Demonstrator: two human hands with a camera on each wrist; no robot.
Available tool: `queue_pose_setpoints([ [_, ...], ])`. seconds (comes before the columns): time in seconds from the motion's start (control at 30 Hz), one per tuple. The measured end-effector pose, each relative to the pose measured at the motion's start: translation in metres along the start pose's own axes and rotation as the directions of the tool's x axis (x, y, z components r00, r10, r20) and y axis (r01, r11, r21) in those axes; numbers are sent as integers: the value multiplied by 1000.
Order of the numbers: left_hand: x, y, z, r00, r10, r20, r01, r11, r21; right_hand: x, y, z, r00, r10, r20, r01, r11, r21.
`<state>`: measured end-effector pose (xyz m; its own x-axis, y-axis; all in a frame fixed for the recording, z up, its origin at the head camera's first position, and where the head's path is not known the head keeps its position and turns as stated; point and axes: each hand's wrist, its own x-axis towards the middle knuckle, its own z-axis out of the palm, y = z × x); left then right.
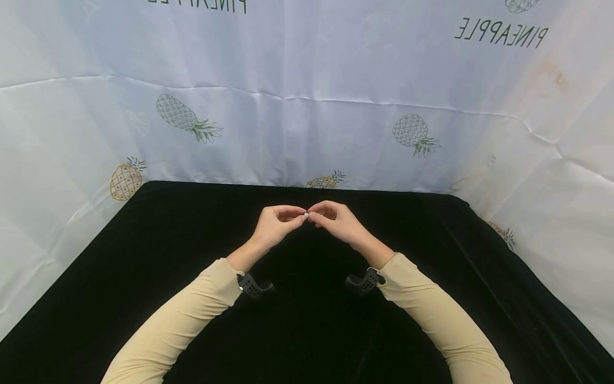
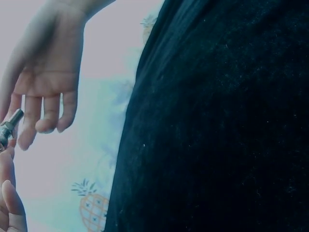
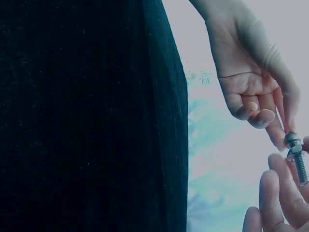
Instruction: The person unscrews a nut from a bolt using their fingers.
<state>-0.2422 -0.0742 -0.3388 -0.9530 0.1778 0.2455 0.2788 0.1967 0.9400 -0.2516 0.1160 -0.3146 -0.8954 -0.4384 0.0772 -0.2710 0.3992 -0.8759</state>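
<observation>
Cream long sleeves (image 1: pixel 177 314) filled the lower left and lower right of the head frame, a black plastic wrist-worn device (image 1: pixel 256 288) at each cuff. Both arms met just below frame centre, over a black velvety cloth (image 1: pixel 307 341); a white curtain printed with pineapples (image 1: pixel 297 133) ran across the top. Left hand (image 1: pixel 275 226) and right hand (image 1: pixel 341 223) each pinched, thumb to fingertip, one small silver metal bolt with a threaded shank (image 3: pixel 302 169), held up between them, fingertips nearly meeting. Right-wrist view, right edge: right thumb and finger gripped the rounded upper end, remaining fingers loosely bent; left fingers sat beside the middle, exact contact cut off by the edge. Progress, as judged: a silver hex-shaped nut (image 3: pixel 296 149) appeared seated on the bolt near the right-hand end, so the parts looked joined, with a stretch of bare thread below. Whether it was being tightened, loosened or just turned over, couldn't tell. Left to do, probably: finish any turning, then set the piece down; neither hand had let go yet.
</observation>
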Motion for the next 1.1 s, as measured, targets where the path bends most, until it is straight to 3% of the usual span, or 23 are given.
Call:
queue_pose_setpoints([
  [0.3,1,1,1,1000,-15,-8,15,1000,3,-1,-1,-2,999,-41,-11,41,999,-4],
  [0.57,0,2,1,1000,-15,-5,15,1000,5,2,1,-1,999,40,1,-40,999,17],
  [0.8,0,1,1,1000,-9,-1,9,1000,3,1,2,-3,999,-47,-12,47,999,8],
  [1.1,0,1,1,1000,-16,2,16,1000,-3,1,1,-1,999,38,10,-38,999,17],
])
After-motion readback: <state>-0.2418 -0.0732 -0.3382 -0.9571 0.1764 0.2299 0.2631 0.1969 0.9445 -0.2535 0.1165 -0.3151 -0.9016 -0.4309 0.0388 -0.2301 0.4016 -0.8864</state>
